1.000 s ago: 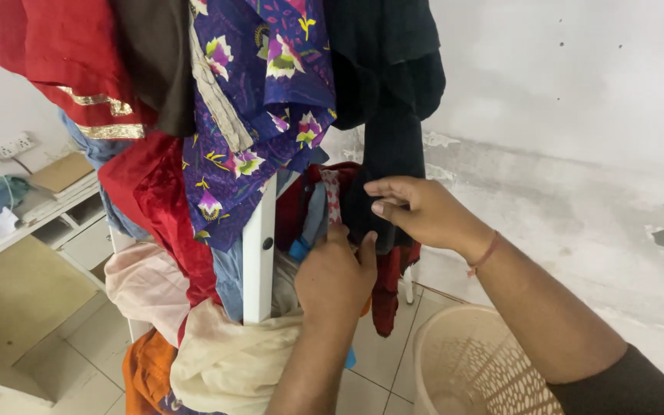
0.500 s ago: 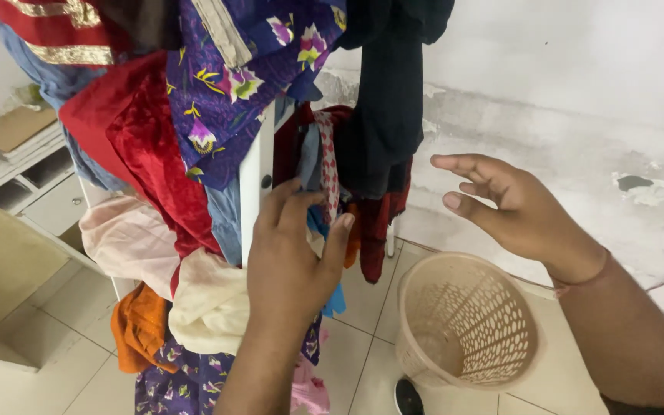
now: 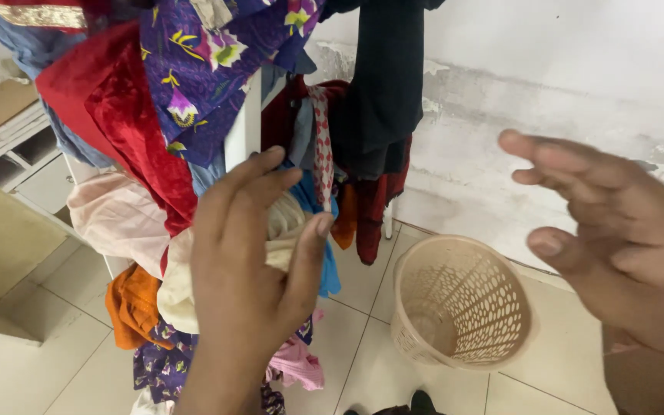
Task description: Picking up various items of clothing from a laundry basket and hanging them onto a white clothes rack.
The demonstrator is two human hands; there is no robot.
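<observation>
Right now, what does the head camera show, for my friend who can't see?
Two open hands, left and right, are raised before a rack heaped with colourful clothes. A beige basket stands on the tiled floor beside it.

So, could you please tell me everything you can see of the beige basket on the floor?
The beige basket is round and looks like plastic, with a solid rim and walls pierced by rows of oval holes. It stands tilted on the pale tiled floor near the wall and looks empty. Neither hand touches it.
</observation>
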